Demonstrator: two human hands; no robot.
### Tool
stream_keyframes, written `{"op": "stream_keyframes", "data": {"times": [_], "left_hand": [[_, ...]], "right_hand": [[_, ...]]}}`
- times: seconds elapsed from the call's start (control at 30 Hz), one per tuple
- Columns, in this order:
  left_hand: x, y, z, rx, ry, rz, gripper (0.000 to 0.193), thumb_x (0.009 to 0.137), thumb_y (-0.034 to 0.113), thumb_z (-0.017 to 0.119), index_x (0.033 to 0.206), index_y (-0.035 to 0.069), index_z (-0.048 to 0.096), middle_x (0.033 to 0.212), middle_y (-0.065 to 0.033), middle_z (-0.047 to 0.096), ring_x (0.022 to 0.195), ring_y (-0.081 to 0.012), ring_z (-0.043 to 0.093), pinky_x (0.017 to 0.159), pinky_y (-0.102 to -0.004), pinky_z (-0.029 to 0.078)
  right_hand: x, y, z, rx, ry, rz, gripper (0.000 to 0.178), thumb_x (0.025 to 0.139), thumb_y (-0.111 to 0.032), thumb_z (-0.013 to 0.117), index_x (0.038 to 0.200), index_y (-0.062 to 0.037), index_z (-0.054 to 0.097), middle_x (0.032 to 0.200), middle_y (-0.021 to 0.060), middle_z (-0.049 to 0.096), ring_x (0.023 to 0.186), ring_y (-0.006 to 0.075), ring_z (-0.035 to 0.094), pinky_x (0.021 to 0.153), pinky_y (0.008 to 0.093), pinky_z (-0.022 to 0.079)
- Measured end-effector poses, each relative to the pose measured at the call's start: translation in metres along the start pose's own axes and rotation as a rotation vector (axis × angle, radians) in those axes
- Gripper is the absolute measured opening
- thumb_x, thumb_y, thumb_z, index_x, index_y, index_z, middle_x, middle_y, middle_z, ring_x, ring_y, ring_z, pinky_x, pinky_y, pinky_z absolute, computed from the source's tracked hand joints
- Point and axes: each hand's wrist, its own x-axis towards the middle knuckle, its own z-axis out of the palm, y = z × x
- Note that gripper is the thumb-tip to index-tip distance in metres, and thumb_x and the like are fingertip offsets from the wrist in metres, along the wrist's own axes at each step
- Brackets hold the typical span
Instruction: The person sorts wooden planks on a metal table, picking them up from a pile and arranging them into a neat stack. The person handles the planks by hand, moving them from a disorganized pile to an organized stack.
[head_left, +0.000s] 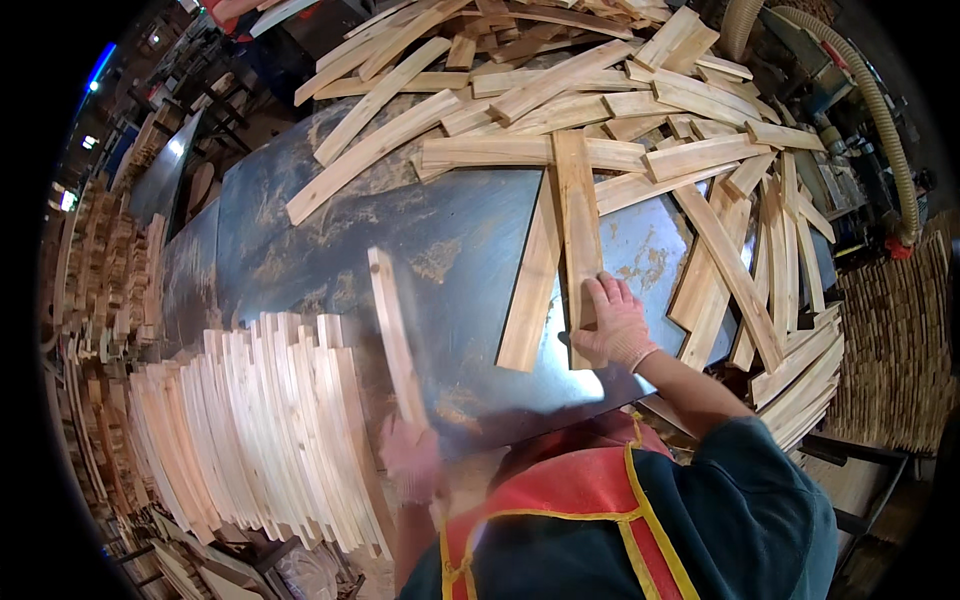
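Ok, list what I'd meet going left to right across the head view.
Far-left wood stack → row of pale strips → left hand → slanted board → right hand → far-right wood stack.

A woodworking workshop: heaped wooden boards, dusty metal table, ribbed hose.

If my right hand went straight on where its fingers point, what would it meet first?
Your right hand rests on one board; beyond that, it would probably meet the crosswise plank near the board's far end, though depth is unclear.
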Motion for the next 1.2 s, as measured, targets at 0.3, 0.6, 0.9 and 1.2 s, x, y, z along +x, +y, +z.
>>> {"op": "stream_keyframes", "data": {"times": [0.3, 0.6, 0.9, 1.2], "left_hand": [[-0.038, -0.18, 0.001, 0.539, 0.412, -0.004, 0.082, 0.085, 0.038, 0.074, 0.157, 0.007, 0.048, 0.162, -0.0189, 0.044, 0.149, -0.0442, 0.041, 0.123, -0.0571, 0.033], [-0.015, -0.026, 0.015, 0.094, 0.166, 0.314, 0.084, 0.077, 0.034, 0.08, 0.152, 0.006, 0.053, 0.154, -0.0206, 0.051, 0.142, -0.0417, 0.049, 0.119, -0.0536, 0.039], [0.009, 0.098, 0.066, 0.162, -0.046, 0.463, 0.087, 0.078, 0.04, 0.082, 0.153, 0.008, 0.052, 0.156, -0.0178, 0.048, 0.144, -0.039, 0.045, 0.117, -0.0528, 0.039], [0.07, 0.211, 0.099, 0.342, -0.158, 0.338, 0.097, 0.077, 0.048, 0.082, 0.157, 0.01, 0.042, 0.148, -0.0145, 0.05, 0.139, -0.0381, 0.047, 0.111, -0.0531, 0.043]], "right_hand": [[-0.044, 0.009, 0.05, 0.929, 0.073, 0.337, 0.085, 0.076, -0.012, 0.074, 0.155, -0.0056, 0.042, 0.133, 0.0252, 0.065, 0.119, 0.0405, 0.065, 0.11, 0.048, 0.049], [-0.073, -0.062, -0.013, 2.02, -0.327, 0.279, 0.047, 0.089, -0.001, 0.075, 0.134, -0.0043, 0.061, 0.113, 0.0089, 0.07, 0.103, 0.0224, 0.069, 0.089, 0.0349, 0.057], [0.26, 0.067, -0.235, 1.54, 0.662, -0.398, 0.084, 0.096, -0.021, 0.072, 0.165, 0.0017, 0.031, 0.148, 0.0214, 0.058, 0.129, 0.025, 0.058, 0.106, 0.033, 0.049], [0.201, 0.256, -0.091, 0.195, 0.351, 0.857, 0.086, 0.078, -0.05, 0.077, 0.15, -0.0061, 0.057, 0.14, 0.0284, 0.063, 0.131, 0.0397, 0.062, 0.109, 0.0475, 0.051]]}}
